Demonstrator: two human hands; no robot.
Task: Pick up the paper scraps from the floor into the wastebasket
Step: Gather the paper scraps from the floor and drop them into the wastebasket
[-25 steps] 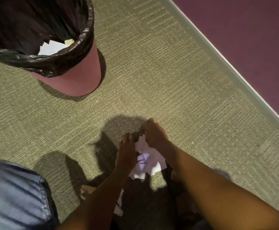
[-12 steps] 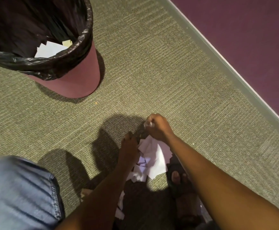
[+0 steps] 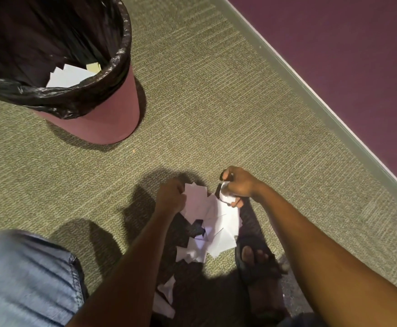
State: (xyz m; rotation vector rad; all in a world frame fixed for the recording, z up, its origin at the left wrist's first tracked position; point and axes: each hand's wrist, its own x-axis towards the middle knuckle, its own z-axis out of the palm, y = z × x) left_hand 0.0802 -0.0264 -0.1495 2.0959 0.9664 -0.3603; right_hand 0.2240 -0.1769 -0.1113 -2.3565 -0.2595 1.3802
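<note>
A pile of white paper scraps lies on the green carpet between my two hands. My left hand is closed on the pile's left edge, gripping scraps. My right hand is closed around a crumpled bunch of scraps at the pile's upper right. A few more scraps lie in shadow below my left forearm. The pink wastebasket with a black liner stands at the upper left, with white scraps inside it.
My foot in a dark sandal rests just right of the pile. My knee in blue denim fills the lower left. A grey baseboard and purple wall run diagonally at the right.
My two hands have moved apart across the pile. The right hand rose and closed on a bunch of scraps, and more of the pile and my foot now show.
</note>
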